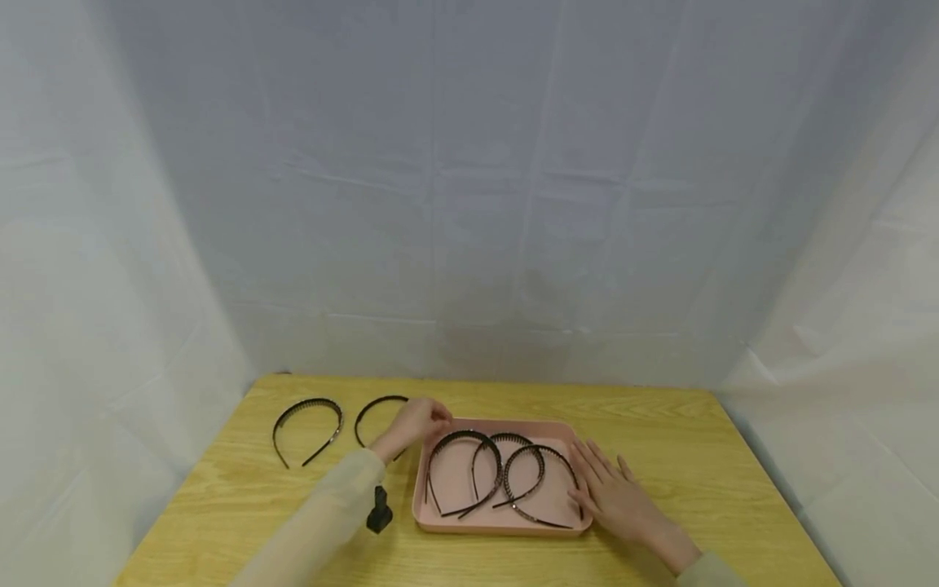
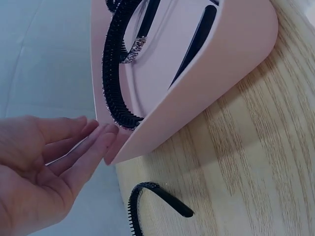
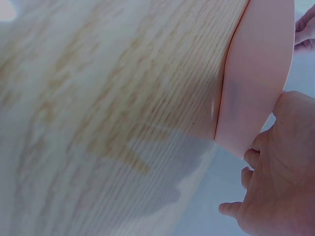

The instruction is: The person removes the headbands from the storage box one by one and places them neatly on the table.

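Several black toothed headbands (image 1: pixel 460 433), some with glittery stretches, lie overlapping in a shallow pink tray (image 1: pixel 506 527). My left hand (image 1: pixel 416 422) is at the tray's far left corner. In the left wrist view its loosely bent fingers come close together beside the corner with nothing visible between them; whether they touch the rim I cannot tell. A headband (image 2: pixel 111 83) leans inside by that corner. At the tray's right side my right hand (image 1: pixel 614 493) rests against the wall with fingers extended and spread, the thumb over the rim.
Two more black headbands lie on the wooden table (image 1: pixel 660 432) to the left: one farther out (image 1: pixel 341 417), and one (image 1: pixel 359 421) partly hidden behind my left hand. A small black object (image 1: pixel 379 512) shows beneath my left wrist. Pale sheeting (image 1: pixel 477 204) surrounds the table's back and sides.
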`<state>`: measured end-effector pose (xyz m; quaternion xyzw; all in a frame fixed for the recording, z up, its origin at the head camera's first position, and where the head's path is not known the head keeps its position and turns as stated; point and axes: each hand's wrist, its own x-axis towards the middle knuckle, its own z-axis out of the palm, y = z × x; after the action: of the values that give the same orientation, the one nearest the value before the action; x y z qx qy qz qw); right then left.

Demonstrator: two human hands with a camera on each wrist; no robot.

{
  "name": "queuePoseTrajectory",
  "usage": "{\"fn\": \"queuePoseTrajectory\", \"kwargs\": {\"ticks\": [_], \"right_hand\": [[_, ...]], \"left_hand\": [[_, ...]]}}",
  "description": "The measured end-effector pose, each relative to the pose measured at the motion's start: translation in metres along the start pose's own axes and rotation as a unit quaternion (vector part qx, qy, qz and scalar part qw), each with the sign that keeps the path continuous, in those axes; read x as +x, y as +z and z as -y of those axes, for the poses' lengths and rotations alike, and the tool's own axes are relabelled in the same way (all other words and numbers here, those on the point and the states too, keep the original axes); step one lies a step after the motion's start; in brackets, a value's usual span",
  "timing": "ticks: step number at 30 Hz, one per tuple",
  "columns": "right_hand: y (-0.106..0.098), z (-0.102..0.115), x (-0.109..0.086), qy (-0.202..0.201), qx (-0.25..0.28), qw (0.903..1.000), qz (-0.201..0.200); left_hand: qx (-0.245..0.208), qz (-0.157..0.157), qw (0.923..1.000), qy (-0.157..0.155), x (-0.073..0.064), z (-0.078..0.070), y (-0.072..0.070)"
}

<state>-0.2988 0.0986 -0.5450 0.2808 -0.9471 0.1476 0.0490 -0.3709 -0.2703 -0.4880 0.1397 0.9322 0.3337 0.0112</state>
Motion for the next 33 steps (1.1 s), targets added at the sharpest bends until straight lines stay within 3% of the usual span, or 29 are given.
{"fn": "queuePoseTrajectory", "kwargs": {"ticks": [3, 7, 14, 18, 26, 33], "right_hand": [[-0.003, 0.004, 0.001, 0.007, 0.005, 0.9999, 0.015], [-0.001, 0.004, 0.002, 0.005, -0.003, 0.9999, 0.010], [0.001, 0.004, 0.004, 0.010, -0.006, 0.9998, 0.019], [0.007, 0.001, 0.003, -0.008, -0.012, 0.9997, -0.019], [0.010, -0.002, 0.003, -0.016, -0.013, 0.9994, -0.028], [0.004, 0.003, 0.003, -0.007, 0.001, 0.9999, -0.012]], "left_hand": [[0.016, 0.023, 0.9996, -0.007, 0.001, -0.001, 0.002], [0.025, 0.031, 0.9992, -0.006, -0.002, 0.000, 0.006], [0.057, 0.009, 0.9983, 0.013, -0.004, 0.002, 0.008], [0.066, 0.002, 0.9974, 0.030, -0.005, 0.002, 0.008], [0.036, 0.001, 0.9978, 0.056, -0.008, 0.003, 0.005], [-0.014, 0.050, 0.9968, 0.062, -0.017, 0.006, -0.003]]}}
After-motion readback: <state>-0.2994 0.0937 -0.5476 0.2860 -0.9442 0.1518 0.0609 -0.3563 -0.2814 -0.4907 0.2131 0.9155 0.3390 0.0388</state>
